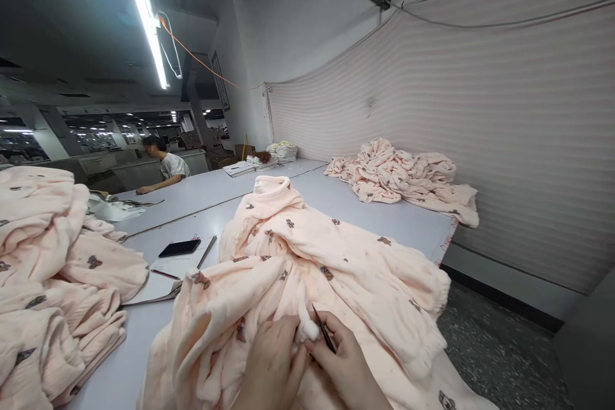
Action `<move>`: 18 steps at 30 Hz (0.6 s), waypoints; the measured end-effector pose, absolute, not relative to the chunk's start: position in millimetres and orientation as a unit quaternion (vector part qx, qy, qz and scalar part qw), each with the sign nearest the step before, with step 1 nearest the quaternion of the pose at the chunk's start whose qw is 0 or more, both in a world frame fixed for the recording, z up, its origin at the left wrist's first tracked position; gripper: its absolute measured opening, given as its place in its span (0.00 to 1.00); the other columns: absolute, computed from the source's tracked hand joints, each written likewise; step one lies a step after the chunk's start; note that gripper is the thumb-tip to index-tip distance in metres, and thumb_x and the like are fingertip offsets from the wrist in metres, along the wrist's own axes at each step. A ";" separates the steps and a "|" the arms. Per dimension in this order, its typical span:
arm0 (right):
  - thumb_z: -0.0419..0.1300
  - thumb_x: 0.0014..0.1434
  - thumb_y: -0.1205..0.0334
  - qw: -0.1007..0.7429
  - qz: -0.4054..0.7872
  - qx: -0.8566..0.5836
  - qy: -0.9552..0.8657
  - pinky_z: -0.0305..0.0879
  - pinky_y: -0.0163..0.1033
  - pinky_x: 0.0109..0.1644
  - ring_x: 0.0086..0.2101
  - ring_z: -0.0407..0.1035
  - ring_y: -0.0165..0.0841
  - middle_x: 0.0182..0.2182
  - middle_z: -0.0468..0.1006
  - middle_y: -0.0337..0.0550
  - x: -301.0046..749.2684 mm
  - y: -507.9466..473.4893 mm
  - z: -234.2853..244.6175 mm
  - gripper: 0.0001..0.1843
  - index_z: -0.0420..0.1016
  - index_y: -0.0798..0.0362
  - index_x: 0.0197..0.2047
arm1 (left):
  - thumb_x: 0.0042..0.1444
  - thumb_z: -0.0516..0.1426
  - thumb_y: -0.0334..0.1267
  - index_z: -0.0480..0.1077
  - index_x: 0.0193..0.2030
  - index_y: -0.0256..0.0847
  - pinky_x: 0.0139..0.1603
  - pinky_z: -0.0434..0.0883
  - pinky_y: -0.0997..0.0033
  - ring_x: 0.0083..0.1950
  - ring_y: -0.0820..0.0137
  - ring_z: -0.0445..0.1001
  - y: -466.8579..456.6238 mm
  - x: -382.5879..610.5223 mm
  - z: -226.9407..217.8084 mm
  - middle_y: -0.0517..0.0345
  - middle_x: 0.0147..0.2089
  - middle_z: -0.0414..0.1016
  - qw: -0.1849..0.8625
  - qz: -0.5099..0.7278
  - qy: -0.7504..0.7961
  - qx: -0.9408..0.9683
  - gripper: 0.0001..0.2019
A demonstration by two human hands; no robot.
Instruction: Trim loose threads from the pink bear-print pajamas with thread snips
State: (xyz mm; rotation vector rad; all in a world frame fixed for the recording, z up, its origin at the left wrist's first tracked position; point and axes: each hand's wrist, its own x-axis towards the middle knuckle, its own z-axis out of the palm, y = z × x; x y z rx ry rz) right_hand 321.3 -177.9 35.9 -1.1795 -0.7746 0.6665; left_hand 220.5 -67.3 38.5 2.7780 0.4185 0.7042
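A pale pink fleece garment (355,256) with small brown bear motifs lies spread over the near part of the table. Its collar end, with a white label, points away from me. My left hand (273,352) is closed on a gathered bit of this fleece, pinching it at the front. Close beside it, my right hand (343,355) grips slim, dark, pointed thread snips (323,330), tips pointing up and away. Between both hands a rounded, whitish fold of the fleece sticks up, touched by my right fingers. Part of the snips is hidden inside that hand.
Pink fleece garments (48,282) are heaped at the left, with another pile (398,173) at the far right. A phone (179,248) lies on papers beside a pen (206,252). Folded cloth (282,151) is stacked at the back. Another person (170,165) leans on the table's far left.
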 end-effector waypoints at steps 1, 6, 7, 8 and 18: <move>0.57 0.55 0.66 0.706 0.278 -0.549 -0.350 0.65 0.40 0.47 0.47 0.69 0.39 0.44 0.75 0.46 321.2 -178.0 33.3 0.13 0.69 0.53 0.45 | 0.56 0.49 0.30 0.67 0.39 0.41 0.35 0.68 0.61 0.35 0.59 0.73 -63.3 218.9 35.9 0.51 0.32 0.75 0.133 0.256 0.135 0.948 0.08; 0.52 0.53 0.73 0.630 0.072 -0.654 -0.414 0.63 0.38 0.40 0.36 0.67 0.34 0.34 0.70 0.40 321.9 -176.2 20.9 0.10 0.67 0.52 0.37 | 0.60 0.47 0.28 0.62 0.52 0.43 0.47 0.71 0.65 0.47 0.62 0.74 -49.0 202.6 36.8 0.49 0.45 0.75 0.177 0.323 0.122 0.922 0.15; 0.51 0.52 0.74 0.620 0.050 -0.661 -0.420 0.62 0.37 0.39 0.35 0.66 0.34 0.34 0.69 0.40 322.2 -176.2 20.2 0.10 0.66 0.52 0.37 | 0.59 0.47 0.27 0.62 0.52 0.44 0.49 0.71 0.65 0.48 0.63 0.74 -47.9 199.9 37.4 0.50 0.46 0.75 0.172 0.326 0.101 0.924 0.16; 0.51 0.52 0.75 0.614 0.049 -0.665 -0.422 0.62 0.37 0.38 0.34 0.66 0.33 0.33 0.68 0.39 322.7 -176.7 20.4 0.11 0.66 0.52 0.36 | 0.59 0.47 0.26 0.63 0.51 0.45 0.49 0.71 0.66 0.48 0.64 0.74 -47.4 198.0 37.5 0.51 0.46 0.74 0.164 0.326 0.078 0.928 0.16; 0.59 0.58 0.65 0.598 0.190 -0.651 -0.428 0.65 0.39 0.48 0.43 0.70 0.36 0.40 0.76 0.42 333.8 -204.1 34.6 0.09 0.78 0.48 0.42 | 0.54 0.50 0.24 0.61 0.41 0.44 0.46 0.71 0.64 0.47 0.62 0.72 -44.7 197.1 24.3 0.51 0.43 0.72 0.104 0.333 0.074 0.934 0.12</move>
